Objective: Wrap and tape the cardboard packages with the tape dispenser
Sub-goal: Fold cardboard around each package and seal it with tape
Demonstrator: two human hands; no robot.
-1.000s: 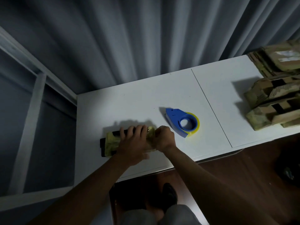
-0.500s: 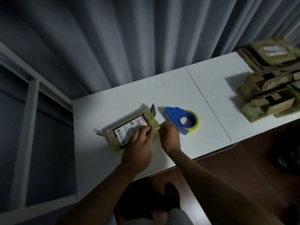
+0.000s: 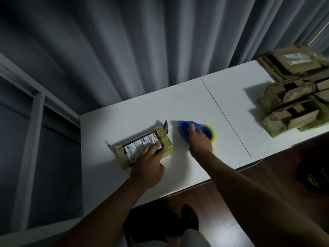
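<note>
The cardboard package (image 3: pixel 144 150) is seen lying flat on the white table (image 3: pixel 178 107), towards its left end, label side up, with a white printed label (image 3: pixel 140 146) across its top and yellowish tape over its right end. A dark flap (image 3: pixel 166 126) is stuck up at its far right corner. The package is pinned down by the left hand (image 3: pixel 148 166): the fingers are laid out fairly straight across the label and the near edge, pressing rather than wrapped round anything.

Just to the right, the blue tape dispenser (image 3: pixel 185 130) is covered by the right hand (image 3: pixel 200 139), fingers curled over its body in a grip. A yellow tape roll (image 3: pixel 211 130) is shown peeking out behind the hand. Dispenser and package are close but apart, a strip of bare table between them.

Well off at the right end of the table, a stack of cardboard packages (image 3: pixel 293 102) is piled up, some with open ends, one on top bearing a pale label. A thin dark seam line (image 3: pixel 226 116) is drawn across the tabletop between the dispenser and that stack. Grey curtains (image 3: pixel 142 50) are hung behind the table, and a dark shoe (image 3: pixel 189 217) is glimpsed on the wooden floor below.
</note>
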